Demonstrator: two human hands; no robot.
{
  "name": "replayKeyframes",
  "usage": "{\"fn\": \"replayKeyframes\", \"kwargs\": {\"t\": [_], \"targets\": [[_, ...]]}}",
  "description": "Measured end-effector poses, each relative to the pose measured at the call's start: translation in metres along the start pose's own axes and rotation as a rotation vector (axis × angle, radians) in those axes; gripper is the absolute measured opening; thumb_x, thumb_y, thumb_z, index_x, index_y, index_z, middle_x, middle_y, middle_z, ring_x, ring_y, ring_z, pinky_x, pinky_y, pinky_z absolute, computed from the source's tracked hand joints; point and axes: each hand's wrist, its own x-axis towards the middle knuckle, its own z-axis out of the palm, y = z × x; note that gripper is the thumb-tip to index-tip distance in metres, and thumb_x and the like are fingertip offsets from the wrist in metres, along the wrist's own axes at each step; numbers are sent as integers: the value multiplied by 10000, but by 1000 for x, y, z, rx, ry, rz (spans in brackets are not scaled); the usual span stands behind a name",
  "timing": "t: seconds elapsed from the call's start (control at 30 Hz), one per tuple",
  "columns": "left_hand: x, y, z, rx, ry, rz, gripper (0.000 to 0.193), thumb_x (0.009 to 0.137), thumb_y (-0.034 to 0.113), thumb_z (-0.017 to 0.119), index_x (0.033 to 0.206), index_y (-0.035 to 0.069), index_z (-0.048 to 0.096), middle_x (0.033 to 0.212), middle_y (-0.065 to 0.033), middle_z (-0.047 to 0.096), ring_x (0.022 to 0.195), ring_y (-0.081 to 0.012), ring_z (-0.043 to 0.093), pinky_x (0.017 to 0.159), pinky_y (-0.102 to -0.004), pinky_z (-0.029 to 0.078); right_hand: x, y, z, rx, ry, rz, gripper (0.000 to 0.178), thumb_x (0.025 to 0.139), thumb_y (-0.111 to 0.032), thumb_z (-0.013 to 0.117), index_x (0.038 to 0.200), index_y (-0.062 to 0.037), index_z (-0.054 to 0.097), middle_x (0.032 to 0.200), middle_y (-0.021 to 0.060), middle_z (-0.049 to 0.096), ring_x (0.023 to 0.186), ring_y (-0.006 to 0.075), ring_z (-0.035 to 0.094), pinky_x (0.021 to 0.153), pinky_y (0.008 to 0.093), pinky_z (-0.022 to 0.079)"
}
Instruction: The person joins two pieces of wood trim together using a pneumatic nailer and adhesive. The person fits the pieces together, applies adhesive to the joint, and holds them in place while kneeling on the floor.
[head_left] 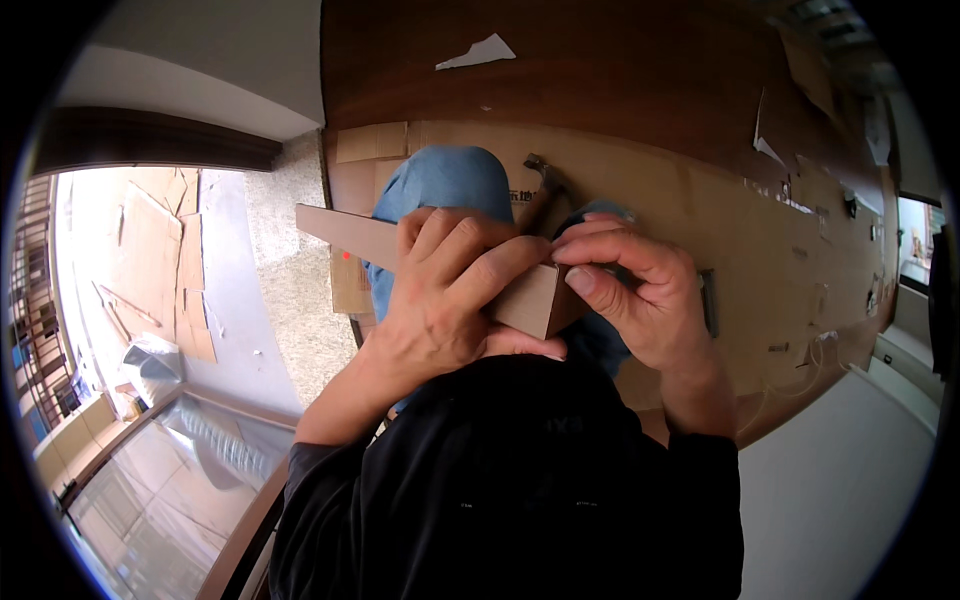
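Observation:
A long, wood-coloured trim strip [345,231] lies across my knees, with its squared, folded-looking end [527,303] toward the right. My left hand [447,285] wraps around it near that end, fingers over the top and thumb underneath. At the upper corner of the same end, the closed fingertips of my right hand [640,285] pinch the edge. Whether something small is also between those fingertips is hidden. Just beyond my knees, a claw hammer [543,190] rests on the cardboard, its handle partly covered.
Flattened cardboard [640,185] covers much of the brown floor [600,60]. A torn white scrap [478,52] lies far ahead. To the left are a speckled stone sill [295,270], a glazed frame [170,480] and silvery flexible ducting [225,445]. Small loose bits lie on the right.

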Motion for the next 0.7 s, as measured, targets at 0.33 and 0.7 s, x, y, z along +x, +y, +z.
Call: {"fn": "replayKeyframes", "kwargs": {"t": [0.33, 0.7], "targets": [[-12, -4, 2, -29, -75, -5, 934, 644, 827, 752, 1154, 49, 680, 938, -68, 627, 765, -264, 575, 711, -400, 439, -3, 1, 3, 338, -97, 255, 152, 965, -170, 794, 1052, -46, 793, 907, 56, 783, 819, 126, 735, 723, 263, 582], [-16, -2, 5, -10, -104, -11, 857, 656, 821, 770, 1081, 81, 686, 863, -56, 575, 747, -257, 572, 700, -399, 431, -1, 3, -4, 316, -194, 328, 178, 938, -207, 828, 1009, -43, 823, 821, 44, 785, 744, 91, 713, 671, 236, 557]]}}
